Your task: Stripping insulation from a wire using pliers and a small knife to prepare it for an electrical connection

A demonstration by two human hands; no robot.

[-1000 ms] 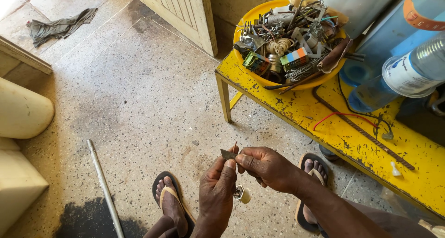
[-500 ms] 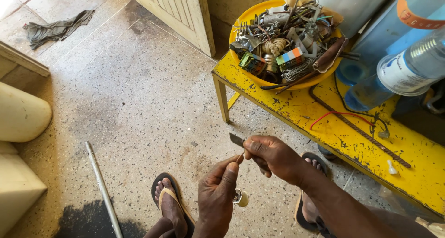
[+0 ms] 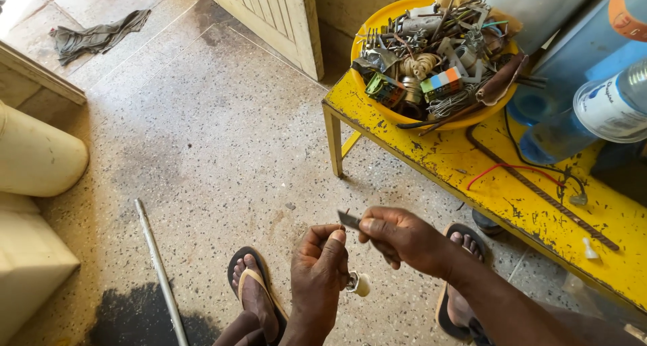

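Blade [image 3: 348, 219] — pinched in right hand [image 3: 403, 239] fingertips; left hand [image 3: 320, 272] curled on bulb [image 3: 358, 284].

There is just one camera, and it sits on my head. It looks down past my two hands, which are close under it, to the speckled floor [image 3: 202, 150] and my feet. The yellow bench [image 3: 472, 177] is a bit farther off, on my right.
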